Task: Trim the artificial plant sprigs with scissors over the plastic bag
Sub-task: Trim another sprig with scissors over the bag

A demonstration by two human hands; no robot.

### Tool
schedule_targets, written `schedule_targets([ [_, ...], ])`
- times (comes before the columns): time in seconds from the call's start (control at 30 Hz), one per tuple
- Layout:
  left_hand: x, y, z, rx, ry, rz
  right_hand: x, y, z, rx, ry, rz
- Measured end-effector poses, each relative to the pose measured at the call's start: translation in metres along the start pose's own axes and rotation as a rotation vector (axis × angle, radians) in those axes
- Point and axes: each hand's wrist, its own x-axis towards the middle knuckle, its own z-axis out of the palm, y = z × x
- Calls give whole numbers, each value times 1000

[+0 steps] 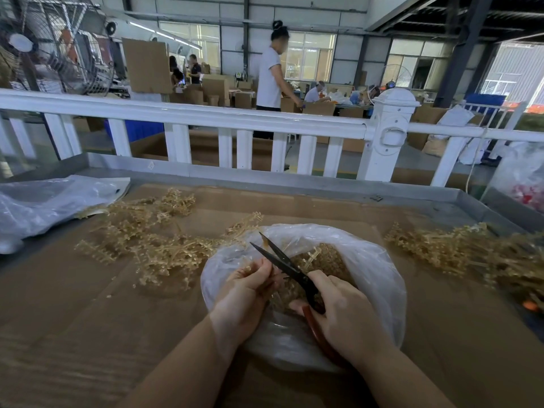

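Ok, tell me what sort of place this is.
Probably a factory or packing workshop: stacked cardboard boxes behind, workers at benches, an industrial fan, and piles of plastic sprigs on the table.

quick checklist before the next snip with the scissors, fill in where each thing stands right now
1. Scissors blades apart: ok.
2. Right hand grips the red handles: ok.
3. Left hand pinches a sprig: ok, though the sprig is mostly hidden.
4. Cut happens over the plastic bag: ok, bag mouth is open beneath.
5. Left fingertips clear of the blades: cannot tell, they sit very close.
6. More sprigs within reach on the table: ok.
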Motion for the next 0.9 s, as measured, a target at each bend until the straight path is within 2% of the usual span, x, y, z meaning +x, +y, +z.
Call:
schedule_targets([
  [0.6, 0, -4, 2, 22, 28, 31, -1, 1, 2, -77, 3, 2],
  [0.9, 4, -6, -1, 38, 61, 42, 1, 4, 4, -32, -27, 8],
])
